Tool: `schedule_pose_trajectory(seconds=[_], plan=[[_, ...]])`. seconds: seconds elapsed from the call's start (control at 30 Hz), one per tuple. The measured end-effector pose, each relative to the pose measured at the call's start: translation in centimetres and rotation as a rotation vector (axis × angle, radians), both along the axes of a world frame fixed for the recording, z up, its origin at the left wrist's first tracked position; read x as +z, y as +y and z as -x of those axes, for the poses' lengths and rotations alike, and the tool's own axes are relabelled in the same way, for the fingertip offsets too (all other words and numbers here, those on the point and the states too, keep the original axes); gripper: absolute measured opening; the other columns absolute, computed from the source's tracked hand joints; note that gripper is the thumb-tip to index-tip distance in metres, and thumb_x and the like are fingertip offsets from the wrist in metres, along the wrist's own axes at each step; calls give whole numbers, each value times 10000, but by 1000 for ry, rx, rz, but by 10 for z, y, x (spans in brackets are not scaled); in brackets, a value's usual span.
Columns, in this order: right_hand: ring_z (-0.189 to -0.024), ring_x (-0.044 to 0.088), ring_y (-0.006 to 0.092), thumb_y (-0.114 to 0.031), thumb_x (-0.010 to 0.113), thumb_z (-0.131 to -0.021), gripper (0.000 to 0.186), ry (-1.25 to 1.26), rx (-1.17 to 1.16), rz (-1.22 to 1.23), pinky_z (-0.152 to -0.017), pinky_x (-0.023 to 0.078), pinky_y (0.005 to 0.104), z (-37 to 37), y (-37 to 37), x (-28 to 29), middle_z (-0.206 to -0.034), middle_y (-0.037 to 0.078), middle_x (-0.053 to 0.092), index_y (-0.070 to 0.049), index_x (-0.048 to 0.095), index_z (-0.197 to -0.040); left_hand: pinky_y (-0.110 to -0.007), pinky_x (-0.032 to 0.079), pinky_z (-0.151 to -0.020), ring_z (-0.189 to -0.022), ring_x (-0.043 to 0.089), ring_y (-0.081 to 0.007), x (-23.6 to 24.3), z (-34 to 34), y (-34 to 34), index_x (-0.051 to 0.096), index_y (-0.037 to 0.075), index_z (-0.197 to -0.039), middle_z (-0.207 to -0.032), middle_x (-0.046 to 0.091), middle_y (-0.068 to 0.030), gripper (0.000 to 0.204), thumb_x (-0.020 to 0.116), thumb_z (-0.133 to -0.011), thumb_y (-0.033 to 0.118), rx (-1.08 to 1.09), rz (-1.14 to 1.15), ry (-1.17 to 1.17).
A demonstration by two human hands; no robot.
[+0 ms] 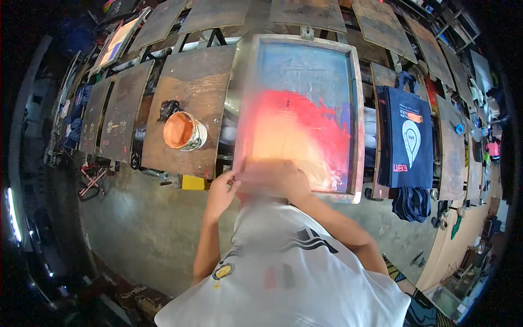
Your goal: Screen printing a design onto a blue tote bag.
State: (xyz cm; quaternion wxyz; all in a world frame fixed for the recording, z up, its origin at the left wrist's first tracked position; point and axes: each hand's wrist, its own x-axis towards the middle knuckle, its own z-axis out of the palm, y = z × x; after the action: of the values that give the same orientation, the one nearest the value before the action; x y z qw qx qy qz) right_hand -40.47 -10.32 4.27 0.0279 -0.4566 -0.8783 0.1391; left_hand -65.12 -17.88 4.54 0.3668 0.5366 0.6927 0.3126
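A silk-screen frame [357, 125] with a pale wooden border lies in front of me. Red and orange ink covers the near part of its mesh [327, 139], while the far part is blue. At the frame's near left corner is my left hand [219, 195], its fingers curled in; what they grip is lost in a blurred band. My right hand [294, 182] reaches over the near end of the mesh. Smearing hides its fingers and anything in them. An open tub of orange ink [185, 132] stands on the board to the left, beside a crumpled black lump [168, 110].
Dark blue tote bags [419, 128] with a white print lie on a board to the right, several others hanging off its near edge. Wooden boards [128, 109] stand in rows left and beyond. A yellow object [193, 182] sits below the left board.
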Motion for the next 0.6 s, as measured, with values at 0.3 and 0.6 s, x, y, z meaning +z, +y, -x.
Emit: schedule_pose_trajectory(seconds=[0.3,0.6], plan=[[-1160,580,222,-147,602,-798,349,59,202,-89,-869,546,326,-73,7,9,-1179,35,658,-100,659,-1139,-317,516,-804,-901,652,-196,19,-54,-6,640,-19,-1149,-978,688,-134,354,748,-866,164,-118,102,-132],[-1182,570,217,-108,617,-779,386,114,190,-63,-840,551,348,-84,1,11,-1214,36,654,-94,661,-1162,-335,529,-799,-892,651,-214,21,-60,-8,634,5,-1187,-977,678,-132,388,750,-868,193,-224,134,-39]])
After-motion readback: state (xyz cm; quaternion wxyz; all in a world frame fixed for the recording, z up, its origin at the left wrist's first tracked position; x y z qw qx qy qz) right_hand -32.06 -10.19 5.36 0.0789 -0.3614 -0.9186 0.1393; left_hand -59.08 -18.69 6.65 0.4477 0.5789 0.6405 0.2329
